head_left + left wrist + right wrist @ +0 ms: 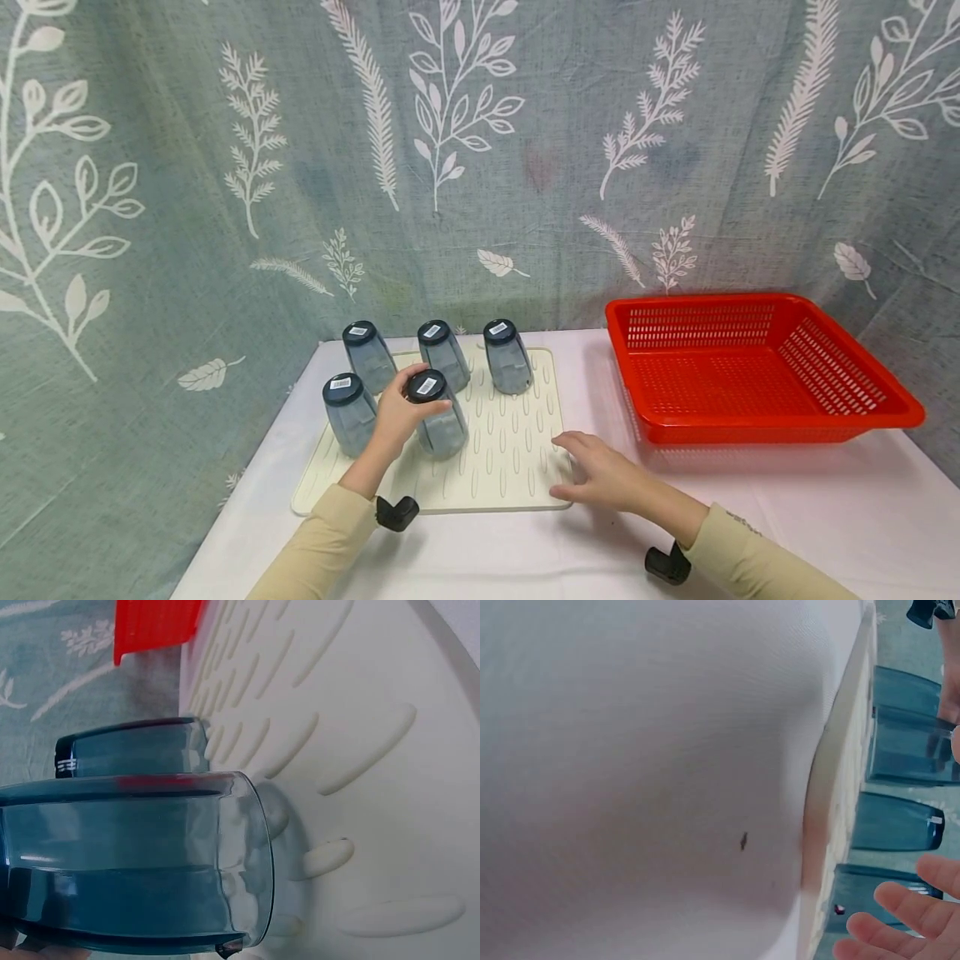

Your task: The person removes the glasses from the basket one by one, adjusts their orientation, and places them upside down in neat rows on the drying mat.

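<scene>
My left hand (399,414) grips an upside-down blue-tinted drinking glass (444,429) near its dark base, which bears a white label. In the left wrist view that glass (127,862) fills the lower left, its rim close over the ribbed mat. My right hand (603,475) is at the mat's front right edge, fingers spread and holding nothing. Another inverted glass (350,421) stands just left of my left hand. Behind are three more, a left one (372,360), a middle one (447,360) and a right one (510,362).
The glasses stand on a cream drying mat (517,467) with raised ribs. To its right sits a red perforated plastic basket (750,433) on the white tablecloth (495,554). A grey-green curtain (540,167) with white leaf prints hangs behind and along the left.
</scene>
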`<move>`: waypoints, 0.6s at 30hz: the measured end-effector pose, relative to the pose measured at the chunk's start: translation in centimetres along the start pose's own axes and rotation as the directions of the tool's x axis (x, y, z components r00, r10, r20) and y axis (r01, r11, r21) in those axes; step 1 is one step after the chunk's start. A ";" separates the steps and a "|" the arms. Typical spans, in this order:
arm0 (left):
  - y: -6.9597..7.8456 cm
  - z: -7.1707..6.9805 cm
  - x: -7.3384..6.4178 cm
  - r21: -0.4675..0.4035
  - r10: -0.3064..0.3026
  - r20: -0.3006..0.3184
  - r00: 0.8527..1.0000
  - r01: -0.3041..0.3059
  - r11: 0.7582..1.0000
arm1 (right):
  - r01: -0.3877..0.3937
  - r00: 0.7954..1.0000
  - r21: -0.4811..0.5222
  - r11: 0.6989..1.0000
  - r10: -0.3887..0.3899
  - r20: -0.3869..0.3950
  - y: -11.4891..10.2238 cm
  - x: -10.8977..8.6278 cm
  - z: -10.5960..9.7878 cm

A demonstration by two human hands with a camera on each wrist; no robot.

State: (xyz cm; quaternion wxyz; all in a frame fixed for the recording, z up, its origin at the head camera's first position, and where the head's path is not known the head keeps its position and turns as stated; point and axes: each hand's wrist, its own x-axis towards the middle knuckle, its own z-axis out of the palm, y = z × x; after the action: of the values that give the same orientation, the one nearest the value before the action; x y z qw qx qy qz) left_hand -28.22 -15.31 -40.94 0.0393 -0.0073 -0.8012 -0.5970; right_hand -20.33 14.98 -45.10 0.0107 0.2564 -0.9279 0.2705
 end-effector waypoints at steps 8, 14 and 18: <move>-0.5 0.1 0.0 0.004 0.005 0.000 1.000 -0.005 1.000 | 0.003 1.000 -0.003 1.000 -0.003 0.018 0.1 -0.1 0.3; -0.6 0.3 -0.1 0.004 0.000 0.004 1.000 0.000 1.000 | 0.008 1.000 -0.011 1.000 -0.008 0.015 0.3 -0.1 0.5; -0.8 0.4 -0.2 0.007 0.008 -0.004 1.000 -0.008 1.000 | 0.011 1.000 -0.015 1.000 -0.011 0.016 0.4 -0.2 0.6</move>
State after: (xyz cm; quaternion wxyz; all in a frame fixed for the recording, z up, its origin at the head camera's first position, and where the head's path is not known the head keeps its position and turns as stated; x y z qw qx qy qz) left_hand -28.12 -15.10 -41.82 0.0433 -0.0091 -0.8033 -0.5939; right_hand -20.30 15.09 -45.85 0.0065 0.2634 -0.9285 0.2614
